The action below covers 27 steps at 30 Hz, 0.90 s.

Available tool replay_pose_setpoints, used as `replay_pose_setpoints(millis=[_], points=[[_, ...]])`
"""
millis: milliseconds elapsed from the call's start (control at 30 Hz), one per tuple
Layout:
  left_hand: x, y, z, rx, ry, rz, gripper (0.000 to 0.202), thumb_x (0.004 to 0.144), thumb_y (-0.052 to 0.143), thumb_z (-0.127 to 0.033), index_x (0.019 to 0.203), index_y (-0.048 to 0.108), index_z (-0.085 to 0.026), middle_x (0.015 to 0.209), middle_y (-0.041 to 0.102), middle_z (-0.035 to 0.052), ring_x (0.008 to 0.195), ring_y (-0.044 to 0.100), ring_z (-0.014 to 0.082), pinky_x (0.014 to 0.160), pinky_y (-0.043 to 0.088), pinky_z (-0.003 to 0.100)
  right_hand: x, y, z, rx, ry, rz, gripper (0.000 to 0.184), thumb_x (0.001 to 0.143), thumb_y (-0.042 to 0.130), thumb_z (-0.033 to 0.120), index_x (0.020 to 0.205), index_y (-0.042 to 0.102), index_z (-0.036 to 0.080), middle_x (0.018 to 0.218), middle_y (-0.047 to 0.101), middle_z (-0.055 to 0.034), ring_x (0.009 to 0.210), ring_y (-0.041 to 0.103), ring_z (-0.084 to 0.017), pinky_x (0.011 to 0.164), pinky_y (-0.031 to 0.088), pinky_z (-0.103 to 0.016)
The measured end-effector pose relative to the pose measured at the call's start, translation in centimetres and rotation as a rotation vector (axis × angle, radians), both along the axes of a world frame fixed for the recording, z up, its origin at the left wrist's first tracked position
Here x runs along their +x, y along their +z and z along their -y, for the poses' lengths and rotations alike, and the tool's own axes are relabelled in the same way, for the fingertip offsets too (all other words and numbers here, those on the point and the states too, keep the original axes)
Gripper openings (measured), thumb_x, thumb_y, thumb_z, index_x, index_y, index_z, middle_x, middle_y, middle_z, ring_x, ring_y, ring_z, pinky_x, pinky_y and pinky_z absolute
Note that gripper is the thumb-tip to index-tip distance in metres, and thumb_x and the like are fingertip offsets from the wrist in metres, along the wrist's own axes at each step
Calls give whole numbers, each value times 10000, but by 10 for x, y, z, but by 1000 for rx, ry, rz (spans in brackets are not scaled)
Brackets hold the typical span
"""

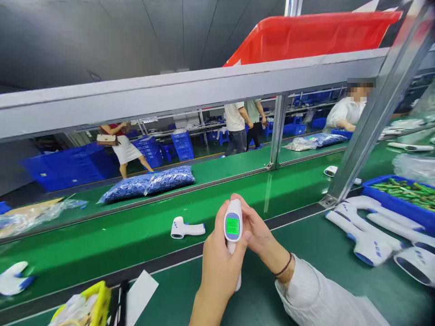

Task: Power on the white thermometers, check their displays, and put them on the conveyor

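A white forehead thermometer point(233, 217) with a lit green screen stands upright in front of me. My left hand point(219, 260) is wrapped round its handle from the left. My right hand point(258, 233) is closed on its head from the right, fingers behind it. A dark band sits on my right wrist above a white sleeve. Another white thermometer point(186, 227) lies on the green conveyor belt point(136, 235) just left of my hands.
Several white thermometers point(370, 228) lie at my right beside a blue bin of green parts point(404, 192). A blue bag point(149, 183) rests on the far belt. A grey frame post point(374, 122) slants at right. People work behind; a red bin point(312, 36) sits overhead.
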State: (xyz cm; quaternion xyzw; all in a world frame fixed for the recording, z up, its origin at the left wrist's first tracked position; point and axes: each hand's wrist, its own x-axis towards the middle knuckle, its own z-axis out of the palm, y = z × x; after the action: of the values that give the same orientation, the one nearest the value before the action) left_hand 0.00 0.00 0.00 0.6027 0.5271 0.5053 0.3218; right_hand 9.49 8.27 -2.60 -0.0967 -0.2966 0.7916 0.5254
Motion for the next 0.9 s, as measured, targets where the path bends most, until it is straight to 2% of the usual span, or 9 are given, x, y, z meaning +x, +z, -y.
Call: replay_pose_setpoints(millis=[167,367,533,733,900], points=[[1,1,1,-20,20,4,601,895,553,-400,1454,351,-305,1363,577,79,1055,631,263,857,488,361,4,2,0,3,36,-2,328,702,761,286,985,603,236,734,629,62,605,565,-85,576,448,-186],[3,2,2,9,62,13,617,886,574,-393,1460,375,-286,1324,606,90,1032,634,264,829,483,335,4,5,2,18,57,-20,311,709,764,277,969,600,229,726,616,64,603,563,-75,584,454,-173],[6,3,4,12,119,74,599,864,609,-380,1429,437,-272,1176,687,81,860,656,238,702,491,289,6,1,3,58,86,17,442,677,790,250,1066,580,245,794,633,53,644,594,-84,604,470,-176],[8,4,4,-6,127,92,594,865,605,-396,1421,438,-270,1169,684,86,856,655,236,679,496,284,8,-1,1,106,75,40,422,721,771,261,1092,572,242,807,612,48,642,593,-73,594,471,-162],[7,1,3,-26,117,52,595,887,552,-416,1436,389,-255,1048,711,80,811,665,233,671,497,302,10,2,4,176,110,57,527,668,821,238,1126,560,246,844,617,34,671,607,-78,612,495,-162]])
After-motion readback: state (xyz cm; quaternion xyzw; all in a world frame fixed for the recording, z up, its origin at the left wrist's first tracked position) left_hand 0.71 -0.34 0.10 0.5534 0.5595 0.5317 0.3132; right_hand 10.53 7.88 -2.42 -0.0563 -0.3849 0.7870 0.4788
